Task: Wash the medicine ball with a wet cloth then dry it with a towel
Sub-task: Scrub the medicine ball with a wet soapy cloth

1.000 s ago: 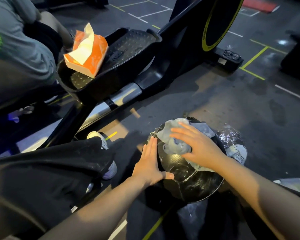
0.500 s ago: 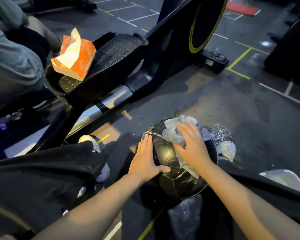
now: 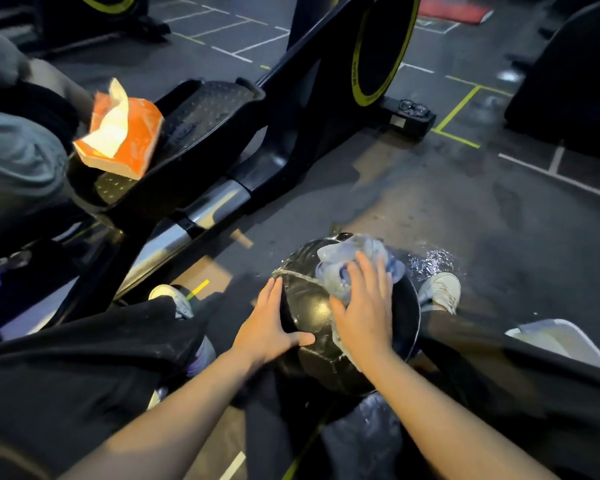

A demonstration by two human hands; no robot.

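A black, wet medicine ball point(image 3: 309, 306) rests on the floor between my feet. My right hand point(image 3: 364, 313) lies flat on top of the ball and presses a crumpled pale blue wet cloth point(image 3: 354, 261) against it; part of the cloth bunches out beyond my fingertips. My left hand point(image 3: 267, 323) is spread flat against the ball's left side, thumb along the front, steadying it. The ball's lower part is hidden behind my arms.
An elliptical trainer point(image 3: 291, 116) stands to the left and behind, with an orange tissue pack point(image 3: 125, 133) on its pedal. Another person point(image 3: 11, 140) sits at far left. A puddle point(image 3: 430, 261) shines right of the ball. A white container point(image 3: 561, 341) stands at right.
My right hand has slid the cloth from the ball's upper left towards its top right. My left hand stays on the left side. The camera has shifted a little.
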